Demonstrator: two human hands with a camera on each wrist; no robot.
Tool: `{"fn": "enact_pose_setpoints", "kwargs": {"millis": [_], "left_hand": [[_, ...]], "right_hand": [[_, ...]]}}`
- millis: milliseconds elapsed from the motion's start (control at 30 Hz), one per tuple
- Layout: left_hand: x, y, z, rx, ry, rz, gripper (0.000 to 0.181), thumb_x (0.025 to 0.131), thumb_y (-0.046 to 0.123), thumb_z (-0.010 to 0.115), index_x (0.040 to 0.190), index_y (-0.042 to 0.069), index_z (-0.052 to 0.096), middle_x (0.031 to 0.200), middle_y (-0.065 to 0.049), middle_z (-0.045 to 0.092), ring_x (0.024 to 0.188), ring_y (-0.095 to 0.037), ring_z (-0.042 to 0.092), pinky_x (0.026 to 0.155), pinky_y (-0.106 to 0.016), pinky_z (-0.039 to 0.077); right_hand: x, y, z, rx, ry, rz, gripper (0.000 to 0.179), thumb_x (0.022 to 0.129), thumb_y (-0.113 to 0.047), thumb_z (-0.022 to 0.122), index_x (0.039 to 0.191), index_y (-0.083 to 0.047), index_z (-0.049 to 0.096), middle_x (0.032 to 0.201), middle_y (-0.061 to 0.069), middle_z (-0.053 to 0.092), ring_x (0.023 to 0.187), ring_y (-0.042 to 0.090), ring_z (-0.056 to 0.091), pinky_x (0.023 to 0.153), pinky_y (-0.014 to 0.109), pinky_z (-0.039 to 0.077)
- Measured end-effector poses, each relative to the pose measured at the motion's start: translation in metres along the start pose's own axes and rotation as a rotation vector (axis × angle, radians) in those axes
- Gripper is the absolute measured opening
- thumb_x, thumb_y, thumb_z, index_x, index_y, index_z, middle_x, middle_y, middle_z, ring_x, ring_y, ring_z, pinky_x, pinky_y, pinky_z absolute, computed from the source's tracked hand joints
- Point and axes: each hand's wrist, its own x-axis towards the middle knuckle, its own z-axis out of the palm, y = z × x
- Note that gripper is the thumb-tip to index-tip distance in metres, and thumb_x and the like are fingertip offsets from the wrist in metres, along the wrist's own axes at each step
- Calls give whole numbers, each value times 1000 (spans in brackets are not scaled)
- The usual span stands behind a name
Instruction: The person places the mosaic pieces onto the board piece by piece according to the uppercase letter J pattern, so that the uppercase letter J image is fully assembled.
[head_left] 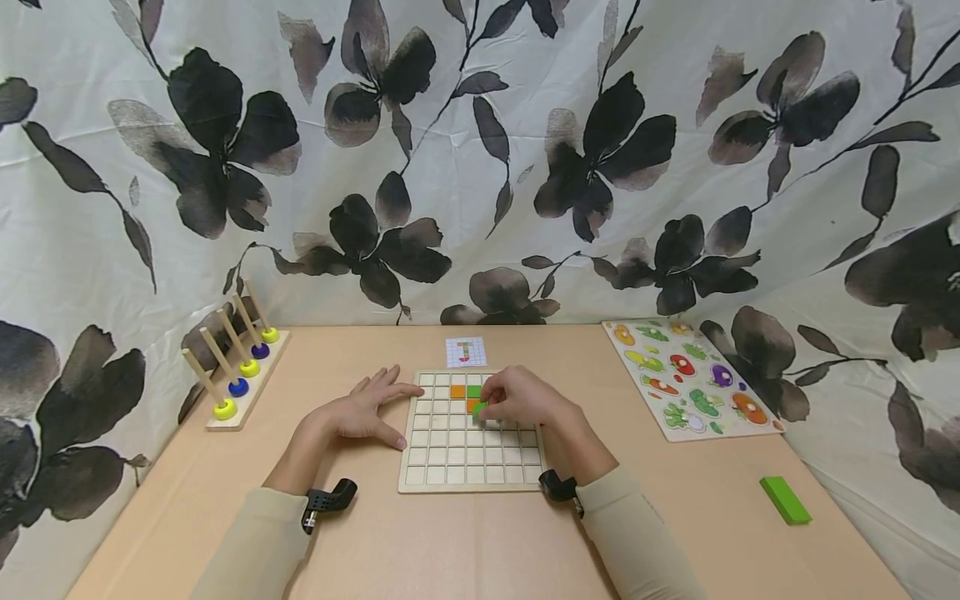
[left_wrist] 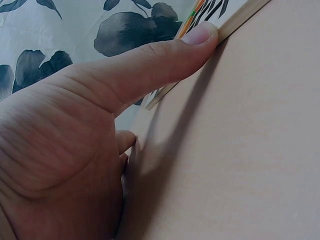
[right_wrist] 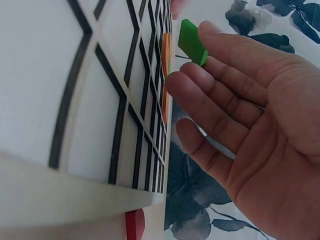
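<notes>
A wooden grid board (head_left: 450, 457) lies on the table between the hands. Two orange tiles, an upper orange tile (head_left: 457, 392) and a lower orange tile (head_left: 472, 406), sit in its cells beside a green tile (head_left: 474, 391). My right hand (head_left: 527, 396) pinches another green square tile (right_wrist: 191, 42) between thumb and fingers, over the board's upper right part. My left hand (head_left: 363, 408) rests with spread fingers at the board's left side. Its thumb (left_wrist: 200, 35) touches the board's edge, as the left wrist view shows.
Behind the board lies a small pattern card (head_left: 466, 352). A peg rack (head_left: 225, 423) with yellow and blue rings stands at left. To the right are a vegetable picture board (head_left: 693, 383) and a green block (head_left: 785, 500). A red piece (right_wrist: 134, 225) shows beyond the board's edge.
</notes>
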Motion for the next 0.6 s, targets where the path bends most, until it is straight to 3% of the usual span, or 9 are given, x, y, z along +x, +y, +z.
{"fn": "enact_pose_setpoints", "kwargs": {"millis": [233, 600], "left_hand": [[0, 0, 0, 1, 0, -4, 92, 72, 51, 90, 152, 29, 51, 174, -25, 5, 160, -49, -4, 126, -69, -2], [0, -2, 0, 3, -3, 0, 91, 73, 51, 90, 152, 30, 51, 174, -25, 4, 160, -48, -5, 126, -69, -3]], "right_hand": [[0, -4, 5, -41, -40, -3, 15, 88, -17, 84, 100, -9, 77, 79, -5, 68, 73, 10, 59, 66, 23, 49], [2, -4, 10, -63, -52, -8, 15, 89, -17, 84, 100, -9, 77, 76, -7, 66, 69, 7, 57, 65, 22, 49]]}}
